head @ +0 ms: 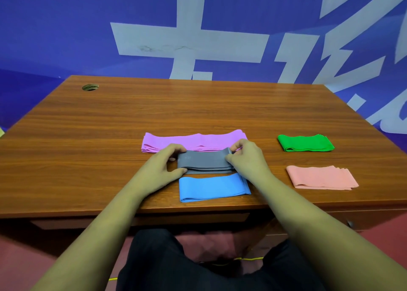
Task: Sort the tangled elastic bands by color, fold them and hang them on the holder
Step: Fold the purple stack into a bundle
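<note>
My left grip (163,165) and right grip (246,158) hold a folded grey band (206,163) flat on the wooden worktop (88,147).

The grey band is a wide, matte strip folded into several stacked layers, whose edges show along its near side. It lies in the middle of the worktop. My left grip curls round its left end, thumb at the near edge. My right grip pinches its far right corner. Just behind it lies a longer folded purple band (193,142), and just in front a folded blue band (213,187). Well to the right lie a folded green band (305,143) and, nearer me, a folded pink band (321,177).
</note>
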Available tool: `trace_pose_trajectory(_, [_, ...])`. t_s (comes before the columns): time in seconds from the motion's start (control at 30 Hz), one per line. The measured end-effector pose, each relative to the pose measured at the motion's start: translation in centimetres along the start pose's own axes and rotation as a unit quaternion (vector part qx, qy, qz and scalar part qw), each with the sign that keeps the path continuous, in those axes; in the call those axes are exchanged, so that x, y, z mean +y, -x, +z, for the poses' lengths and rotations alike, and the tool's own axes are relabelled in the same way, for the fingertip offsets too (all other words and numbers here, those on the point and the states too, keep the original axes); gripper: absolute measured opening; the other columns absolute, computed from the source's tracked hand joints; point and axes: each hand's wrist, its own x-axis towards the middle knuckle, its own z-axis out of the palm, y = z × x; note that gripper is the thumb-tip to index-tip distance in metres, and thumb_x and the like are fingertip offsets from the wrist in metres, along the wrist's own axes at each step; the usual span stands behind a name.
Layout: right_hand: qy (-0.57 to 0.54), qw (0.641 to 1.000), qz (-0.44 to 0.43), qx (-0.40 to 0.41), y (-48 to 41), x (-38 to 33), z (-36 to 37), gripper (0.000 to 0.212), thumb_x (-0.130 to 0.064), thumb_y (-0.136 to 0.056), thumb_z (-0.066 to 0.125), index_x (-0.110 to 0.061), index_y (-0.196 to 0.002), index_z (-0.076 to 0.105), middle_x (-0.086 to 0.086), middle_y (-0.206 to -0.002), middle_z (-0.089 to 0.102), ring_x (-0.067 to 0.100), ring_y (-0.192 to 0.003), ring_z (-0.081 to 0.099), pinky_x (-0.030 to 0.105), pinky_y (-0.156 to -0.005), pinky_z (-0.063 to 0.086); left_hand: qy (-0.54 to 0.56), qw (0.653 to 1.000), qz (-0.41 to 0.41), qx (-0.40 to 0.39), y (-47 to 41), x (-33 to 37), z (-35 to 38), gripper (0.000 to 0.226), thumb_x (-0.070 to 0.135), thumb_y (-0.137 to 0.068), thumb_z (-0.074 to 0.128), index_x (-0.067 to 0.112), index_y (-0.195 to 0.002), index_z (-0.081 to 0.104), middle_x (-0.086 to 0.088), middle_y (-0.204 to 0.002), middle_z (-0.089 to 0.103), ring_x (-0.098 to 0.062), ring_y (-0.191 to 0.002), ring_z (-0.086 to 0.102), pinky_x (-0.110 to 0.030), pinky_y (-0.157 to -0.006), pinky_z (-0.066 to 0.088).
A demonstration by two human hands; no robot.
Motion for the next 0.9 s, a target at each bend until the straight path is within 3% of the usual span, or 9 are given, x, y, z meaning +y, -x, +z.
trace_pose_trajectory(0.17, [-0.016,1.000,-0.006,-0.005,0.3,-0.1,0.1,0.013,-0.013,-0.078,0.068,-0.017,-0.087,0.060,-0.003,-0.075,0.061,0.016,-0.076,0.060,0.024,-0.056,0.041,0.051,0.997,-0.010,0.051,0.3,0.6,-0.1,0.045,0.012,-0.079,0.077,0.031,-0.111,0.052,0.029,-0.107,0.056,0.005,-0.097,0.054,-0.012,-0.087,0.041])
trace_pose_trajectory(0.4, [-0.022,0.999,-0.034,0.010,0.7,-0.6,0.3,0.015,-0.012,-0.080,0.065,-0.019,-0.091,0.058,-0.005,-0.072,0.060,0.012,-0.072,0.059,0.026,-0.056,0.042,0.045,0.998,0.001,0.045,0.3,0.7,-0.3,0.040,0.023,-0.075,0.070,0.032,-0.110,0.053,0.012,-0.109,0.056,-0.001,-0.097,0.052,-0.017,-0.088,0.041])
trace_pose_trajectory(0.47, [0.002,0.999,-0.036,0.005,0.7,-0.7,0.4,0.014,-0.011,-0.080,0.064,-0.017,-0.091,0.058,-0.005,-0.071,0.061,0.016,-0.073,0.059,0.030,-0.063,0.047,0.028,0.999,0.007,0.039,0.3,0.3,-0.3,0.036,0.032,-0.075,0.068,0.037,-0.108,0.055,0.012,-0.110,0.056,-0.004,-0.100,0.052,-0.019,-0.090,0.041])
trace_pose_trajectory(0.57, [0.038,0.999,-0.033,-0.007,0.8,-0.3,0.8,0.020,-0.012,-0.080,0.063,-0.014,-0.100,0.058,0.003,-0.089,0.064,0.024,-0.086,0.060,0.034,-0.073,0.048,-0.048,0.998,0.026,0.022,0.2,-0.2,-0.1,0.037,0.043,-0.073,0.063,0.045,-0.108,0.051,0.016,-0.111,0.053,-0.006,-0.107,0.050,-0.020,-0.092,0.040])
trace_pose_trajectory(0.67, [0.046,0.996,-0.072,-0.004,1.3,-0.5,0.7,0.042,-0.011,-0.083,0.061,-0.022,-0.122,0.052,0.007,-0.110,0.049,0.023,-0.092,0.053,0.031,-0.082,0.043,-0.032,0.999,0.008,0.035,0.3,0.3,-0.2,0.048,0.049,-0.070,0.065,0.039,-0.114,0.050,0.017,-0.111,0.050,-0.006,-0.102,0.049,-0.010,-0.087,0.038])
trace_pose_trajectory(0.77, [0.072,0.989,-0.130,0.005,1.1,-1.5,0.2,0.040,-0.012,-0.083,0.058,-0.020,-0.122,0.056,0.010,-0.112,0.050,0.028,-0.103,0.053,0.034,-0.092,0.043,0.015,0.995,-0.004,0.102,0.5,0.9,-1.0,0.038,0.041,-0.076,0.064,0.025,-0.111,0.056,0.025,-0.100,0.054,-0.005,-0.084,0.049,-0.011,-0.078,0.039])
trace_pose_trajectory(0.9, [0.112,0.973,-0.200,-0.017,0.2,-3.7,0.3,0.033,-0.021,-0.089,0.055,-0.016,-0.121,0.061,0.008,-0.119,0.056,0.024,-0.115,0.051,0.033,-0.100,0.038,0.002,0.980,-0.026,0.198,-0.2,0.4,-3.5,0.017,0.020,-0.083,0.060,0.030,-0.097,0.057,0.005,-0.093,0.059,-0.009,-0.077,0.051,-0.024,-0.076,0.044])
